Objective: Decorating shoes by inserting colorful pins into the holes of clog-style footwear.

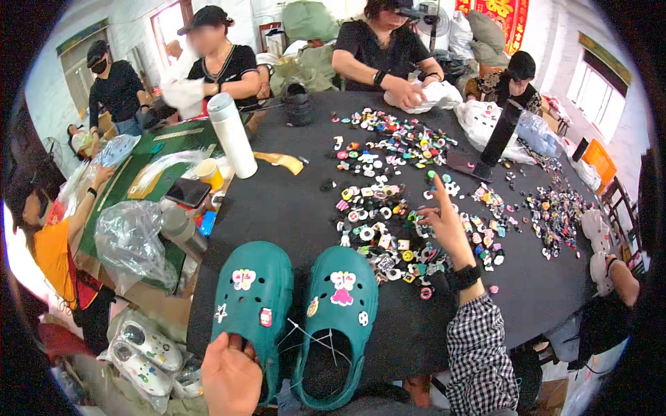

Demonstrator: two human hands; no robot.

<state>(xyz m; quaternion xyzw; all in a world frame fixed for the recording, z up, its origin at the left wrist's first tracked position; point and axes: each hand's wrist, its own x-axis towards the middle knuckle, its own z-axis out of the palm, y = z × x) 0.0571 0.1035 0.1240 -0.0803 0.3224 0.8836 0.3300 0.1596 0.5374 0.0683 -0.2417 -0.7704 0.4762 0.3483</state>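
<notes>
Teal foam clog [251,305] gripped at heel by left fingers [232,344]; right fingers [438,208] spread over small charms [388,229].

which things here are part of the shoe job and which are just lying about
In use: left hand gripping the left teal clog; right teal clog beside it; right hand reaching over the pile of small charms.

Lying about: white flask, yellow cup, dark phone, clear plastic bag.

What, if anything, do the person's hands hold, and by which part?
The left hand grips the left teal clog at its heel opening. The right hand holds nothing, reaching over the charms.
</notes>
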